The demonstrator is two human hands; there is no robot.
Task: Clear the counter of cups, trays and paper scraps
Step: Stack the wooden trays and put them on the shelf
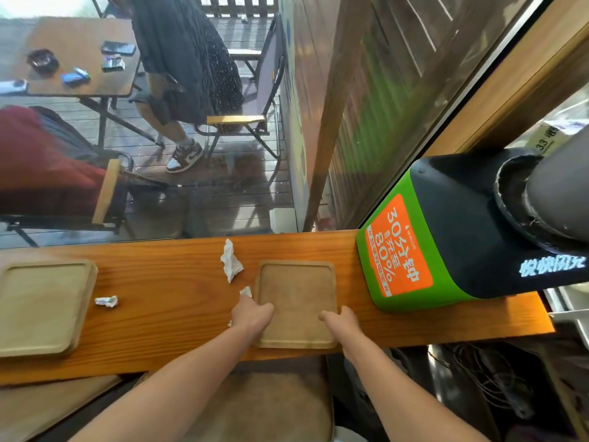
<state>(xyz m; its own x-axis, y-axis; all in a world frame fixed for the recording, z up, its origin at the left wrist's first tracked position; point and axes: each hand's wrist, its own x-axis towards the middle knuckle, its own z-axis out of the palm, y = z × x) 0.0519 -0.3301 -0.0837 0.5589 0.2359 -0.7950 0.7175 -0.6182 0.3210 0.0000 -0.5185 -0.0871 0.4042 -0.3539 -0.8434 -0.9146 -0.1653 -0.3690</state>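
Both hands are gripping the tray [296,301] sitting at the centre of the frame on the counter [165,333]. The left hand [251,314] is closing over the tray's left rim near its lower corner, thumb lying on the inside, and it is also clutching a bit of white paper [246,291] that is poking out above the knuckles. The right hand [342,320] is clamping the right rim low down, thumb reaching onto the tray's floor. The tray is lying flat, its near edge close to the counter's front edge.

A crumpled napkin [230,261] is lying just up and left of the tray, not touching it. A smaller scrap [106,301] is sitting further left, between the centre tray and a second tray [44,306] at the left edge of the frame. That one looks like two stacked, though this is hard to tell.

A green and black box [446,237] is standing on the counter at the right, just beside the held tray. Beyond the glass, in the upper left, a table [76,59] is carrying small items.
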